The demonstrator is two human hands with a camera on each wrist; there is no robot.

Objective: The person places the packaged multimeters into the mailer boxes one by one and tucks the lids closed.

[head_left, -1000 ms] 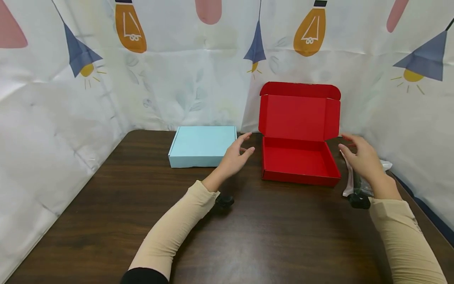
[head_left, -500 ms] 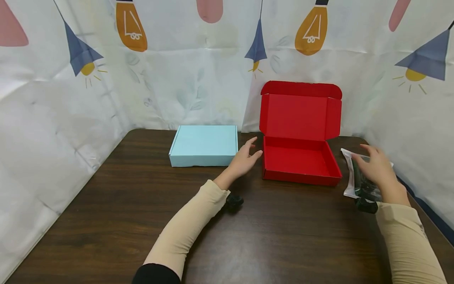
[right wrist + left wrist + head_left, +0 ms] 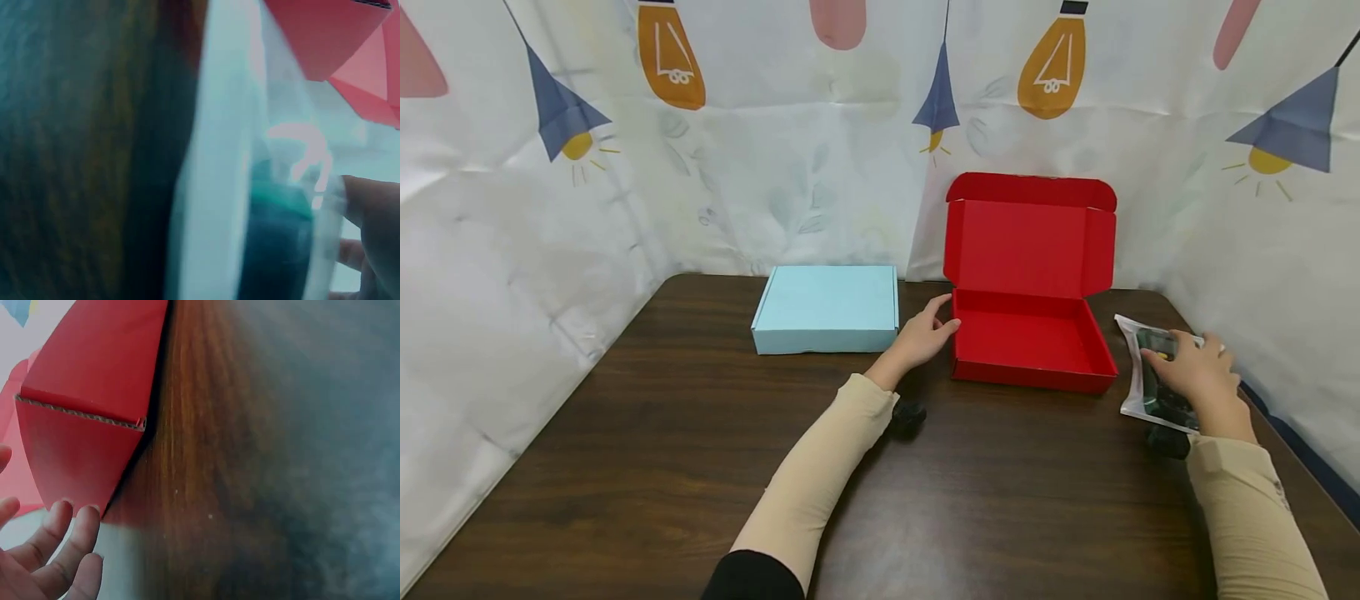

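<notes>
A red cardboard box [image 3: 1033, 333] stands on the dark wooden table with its lid raised and its inside bare. My left hand [image 3: 925, 333] is at the box's left wall, fingertips at or very near it; in the left wrist view the fingers [image 3: 81, 540] look loosely bent beside the red cardboard. On the right, my right hand [image 3: 1198, 371] reaches down over a clear plastic packet [image 3: 1133, 398] with dark green contents. Its thumb and fingers are spread across the packet and seem to touch it. The fingertips' undersides are hidden.
A closed light blue box [image 3: 826, 304] lies left of the red one. Dark wrist cameras hang under both wrists. A white patterned curtain [image 3: 850, 192] hangs directly behind the table [image 3: 662, 467]. The packet lies near the table's right edge.
My right hand has moved from beside the red box's right side, rightward and down onto the packet. My left hand has moved right, up to the red box's left wall.
</notes>
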